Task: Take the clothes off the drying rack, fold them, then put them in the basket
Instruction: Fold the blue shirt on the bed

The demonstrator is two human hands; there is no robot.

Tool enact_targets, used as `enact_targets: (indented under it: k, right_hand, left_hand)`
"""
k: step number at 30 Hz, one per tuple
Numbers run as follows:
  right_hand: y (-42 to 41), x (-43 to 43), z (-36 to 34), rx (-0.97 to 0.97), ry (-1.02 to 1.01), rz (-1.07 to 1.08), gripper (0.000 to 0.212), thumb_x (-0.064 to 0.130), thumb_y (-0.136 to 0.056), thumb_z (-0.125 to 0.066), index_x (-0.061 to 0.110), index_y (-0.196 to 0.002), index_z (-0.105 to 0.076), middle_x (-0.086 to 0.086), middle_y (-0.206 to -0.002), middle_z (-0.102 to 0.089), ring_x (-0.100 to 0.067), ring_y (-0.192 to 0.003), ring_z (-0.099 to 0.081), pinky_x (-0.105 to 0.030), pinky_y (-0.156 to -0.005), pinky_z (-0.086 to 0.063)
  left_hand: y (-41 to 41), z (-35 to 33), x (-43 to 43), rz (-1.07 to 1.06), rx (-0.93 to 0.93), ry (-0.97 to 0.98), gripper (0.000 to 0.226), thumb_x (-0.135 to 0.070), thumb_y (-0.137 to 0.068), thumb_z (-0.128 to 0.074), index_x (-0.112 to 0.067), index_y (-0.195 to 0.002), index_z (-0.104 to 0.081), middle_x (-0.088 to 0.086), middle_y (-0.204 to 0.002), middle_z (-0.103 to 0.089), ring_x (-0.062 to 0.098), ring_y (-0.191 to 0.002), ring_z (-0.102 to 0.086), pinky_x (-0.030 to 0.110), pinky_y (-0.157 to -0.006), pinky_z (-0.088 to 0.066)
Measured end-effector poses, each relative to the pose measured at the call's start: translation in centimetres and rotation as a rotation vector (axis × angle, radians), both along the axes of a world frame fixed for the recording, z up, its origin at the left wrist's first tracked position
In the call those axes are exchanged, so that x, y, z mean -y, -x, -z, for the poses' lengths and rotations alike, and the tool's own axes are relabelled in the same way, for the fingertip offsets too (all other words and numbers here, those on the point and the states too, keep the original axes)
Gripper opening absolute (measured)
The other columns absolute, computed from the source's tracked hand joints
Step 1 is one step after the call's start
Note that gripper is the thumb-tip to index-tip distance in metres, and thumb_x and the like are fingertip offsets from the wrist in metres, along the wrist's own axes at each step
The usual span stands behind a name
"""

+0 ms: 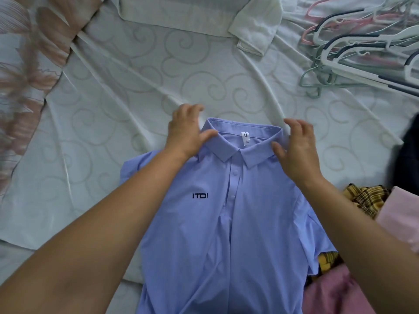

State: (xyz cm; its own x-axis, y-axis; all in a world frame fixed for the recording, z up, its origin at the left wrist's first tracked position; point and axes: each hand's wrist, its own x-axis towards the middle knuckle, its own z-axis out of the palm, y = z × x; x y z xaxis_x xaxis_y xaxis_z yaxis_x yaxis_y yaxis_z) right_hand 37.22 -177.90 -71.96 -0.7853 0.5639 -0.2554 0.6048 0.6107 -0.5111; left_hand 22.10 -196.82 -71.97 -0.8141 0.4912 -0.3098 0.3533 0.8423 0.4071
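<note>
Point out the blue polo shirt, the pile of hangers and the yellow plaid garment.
blue polo shirt (226,234), head view, chest fabric.
pile of hangers (362,39), head view, heap's middle.
yellow plaid garment (365,197), head view, upper patch.

Open sheet (158,71) ahead past the blue shirt (249,223), more of it bare to your left, hanger pile (362,41) blocking far right, cream garment (181,12) across the top, dark garment (408,155), plaid cloth (367,198) and pink clothes (399,220) crowding your right.
</note>
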Motion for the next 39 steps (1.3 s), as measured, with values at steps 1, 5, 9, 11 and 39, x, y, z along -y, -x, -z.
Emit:
enact_targets:
  k: [1,5,9,11,39]
  right_hand:
    - [-0.8,-0.2,0.3,0.029,0.01,0.069,0.049,0.017,-0.086,-0.063,0.007,-0.13,-0.046,-0.018,-0.131,-0.04,-0.033,-0.115,-0.044,-0.04,-0.09,-0.039]
    - [-4.2,-1.2,1.2,0.192,0.178,0.2,0.032,0.048,-0.08,-0.059,0.02,-0.074,-0.047,-0.01,-0.081,-0.044,-0.023,-0.075,-0.04,-0.03,-0.054,-0.029]
    - [-5.5,-2.0,0.2,0.159,0.451,0.299,0.021,0.032,-0.09,-0.06,0.011,-0.088,-0.056,0.001,-0.076,-0.054,-0.015,-0.069,-0.049,-0.026,-0.058,-0.037]
    - [-5.6,-2.3,-0.2,0.155,0.56,0.304,0.018,0.024,-0.09,-0.061,0.01,-0.078,-0.058,0.0,-0.067,-0.051,-0.014,-0.062,-0.044,-0.023,-0.053,-0.035]
    - [-4.2,-3.5,-6.3,0.171,0.697,0.143,0.016,0.027,-0.084,-0.066,0.012,-0.081,-0.064,-0.005,-0.077,-0.061,-0.017,-0.069,-0.053,-0.027,-0.064,-0.04]
  left_hand:
    - [0.1,0.4,1.2,-0.108,0.03,0.02,0.059,-0.04,-0.08,-0.067,-0.01,-0.127,-0.046,0.014,-0.129,-0.044,0.031,-0.121,-0.04,0.039,-0.096,-0.032]
    - [0.0,0.8,6.3,-0.127,0.2,0.111,0.038,-0.034,-0.077,-0.073,-0.008,-0.099,-0.056,0.01,-0.097,-0.057,0.029,-0.088,-0.055,0.035,-0.073,-0.042]
    - [0.6,0.1,8.1,-0.176,0.323,-0.041,0.014,-0.015,-0.083,-0.068,-0.003,-0.086,-0.062,0.004,-0.073,-0.056,0.019,-0.063,-0.05,0.017,-0.052,-0.037]
    - [1.3,-0.1,8.2,-0.248,0.283,-0.129,0.009,-0.012,-0.086,-0.064,-0.004,-0.088,-0.066,0.007,-0.078,-0.059,0.016,-0.068,-0.051,0.01,-0.055,-0.036]
    - [1.8,-5.2,12.3,-0.365,0.848,0.049,0.031,-0.038,-0.072,-0.076,-0.007,-0.075,-0.07,0.007,-0.072,-0.068,0.022,-0.071,-0.061,0.026,-0.065,-0.045]
